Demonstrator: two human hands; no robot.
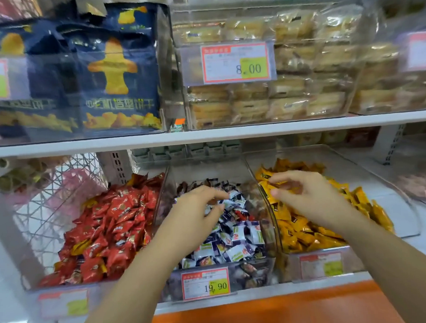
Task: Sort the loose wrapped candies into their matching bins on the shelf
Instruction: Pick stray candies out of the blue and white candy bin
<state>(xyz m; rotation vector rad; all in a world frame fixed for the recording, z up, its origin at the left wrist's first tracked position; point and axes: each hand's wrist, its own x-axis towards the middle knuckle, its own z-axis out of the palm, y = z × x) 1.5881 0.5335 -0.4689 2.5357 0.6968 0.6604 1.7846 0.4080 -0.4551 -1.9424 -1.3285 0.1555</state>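
Both hands reach over the lower shelf: left hand [196, 210] hovers, fingers loosely curled, empty, above blue-and-white candies [236, 240] in the middle bin [257, 278]. Right hand [305, 194] curls over yellow candies [306, 235], too blurred to tell if it pinches one

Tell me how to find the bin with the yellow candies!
Find the lower shelf, below the navy biscuit bags. Three clear bins stand in a row there; take the rightmost bin, beneath the right hand. Only it holds yellow-orange candies: the middle bin holds blue-and-white candies and the left bin red candies.
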